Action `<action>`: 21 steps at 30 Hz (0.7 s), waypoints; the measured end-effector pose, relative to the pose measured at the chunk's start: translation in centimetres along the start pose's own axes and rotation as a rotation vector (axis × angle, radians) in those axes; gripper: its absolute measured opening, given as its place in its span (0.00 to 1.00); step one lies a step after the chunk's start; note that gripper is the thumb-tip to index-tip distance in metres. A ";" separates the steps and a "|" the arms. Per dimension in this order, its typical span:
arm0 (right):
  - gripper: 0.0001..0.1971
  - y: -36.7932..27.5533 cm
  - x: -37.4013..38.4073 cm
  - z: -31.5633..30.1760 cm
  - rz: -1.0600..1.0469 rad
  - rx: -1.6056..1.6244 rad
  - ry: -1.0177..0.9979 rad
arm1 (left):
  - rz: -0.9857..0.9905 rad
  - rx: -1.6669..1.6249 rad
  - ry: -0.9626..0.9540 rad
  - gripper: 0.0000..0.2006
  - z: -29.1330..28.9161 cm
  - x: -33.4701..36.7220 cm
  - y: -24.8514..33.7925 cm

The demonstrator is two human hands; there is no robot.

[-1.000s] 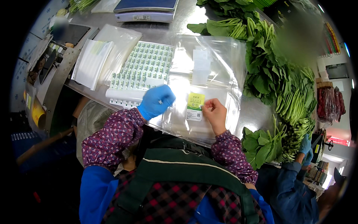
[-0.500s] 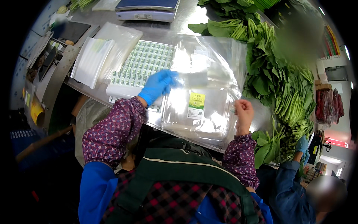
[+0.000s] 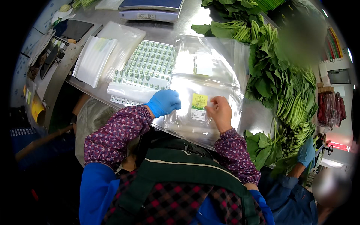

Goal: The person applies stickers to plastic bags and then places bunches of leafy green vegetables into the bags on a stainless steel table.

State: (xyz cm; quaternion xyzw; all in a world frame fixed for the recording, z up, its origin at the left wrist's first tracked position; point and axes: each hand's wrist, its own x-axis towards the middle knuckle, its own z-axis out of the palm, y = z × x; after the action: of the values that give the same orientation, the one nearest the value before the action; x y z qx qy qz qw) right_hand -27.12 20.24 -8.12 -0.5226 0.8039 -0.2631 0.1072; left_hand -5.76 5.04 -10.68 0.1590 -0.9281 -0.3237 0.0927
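Note:
My left hand (image 3: 164,103), in a blue glove, is closed at the left edge of a stack of clear plastic bags (image 3: 180,125); whatever its fingers hold is hidden. My bare right hand (image 3: 220,113) has thumb and forefinger drawn together at the right side of a yellow, green and white label (image 3: 199,107) on the top bag. Nothing can be made out between those fingertips. Left of the bags lies a sheet of small green-and-white stickers (image 3: 150,62), its near part covered by a white strip (image 3: 129,92).
Leafy green vegetables (image 3: 268,75) are heaped along the right of the metal table. Further clear bags (image 3: 122,43) and white sheets (image 3: 95,60) lie at the left. A scale (image 3: 150,9) stands at the back. A co-worker's gloved hand (image 3: 306,153) is at the lower right.
My right hand has moved left from the bag's right side to the label. My left hand has come nearer to me and slightly right. The bag's far part has shifted.

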 end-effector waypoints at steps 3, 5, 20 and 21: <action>0.11 2.7 0.2 -1.9 0.206 0.259 0.150 | -0.101 -0.071 -0.029 0.06 -0.4 0.7 0.0; 0.10 6.7 0.1 -3.5 0.305 0.409 0.294 | -0.418 -0.652 -0.005 0.08 -1.7 2.5 -0.6; 0.37 10.0 3.0 -6.0 0.266 -0.072 0.028 | -0.489 -0.367 0.155 0.39 -5.0 3.3 0.4; 0.36 10.6 3.5 -5.7 0.237 -0.153 -0.004 | -0.422 -0.257 0.148 0.42 -4.1 3.7 -0.4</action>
State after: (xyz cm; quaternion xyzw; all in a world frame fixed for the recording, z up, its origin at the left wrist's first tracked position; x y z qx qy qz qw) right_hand -39.47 22.23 -8.62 -0.4312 0.8775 -0.1854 0.0987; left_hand -7.97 1.04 -7.50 0.3595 -0.8161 -0.4388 0.1102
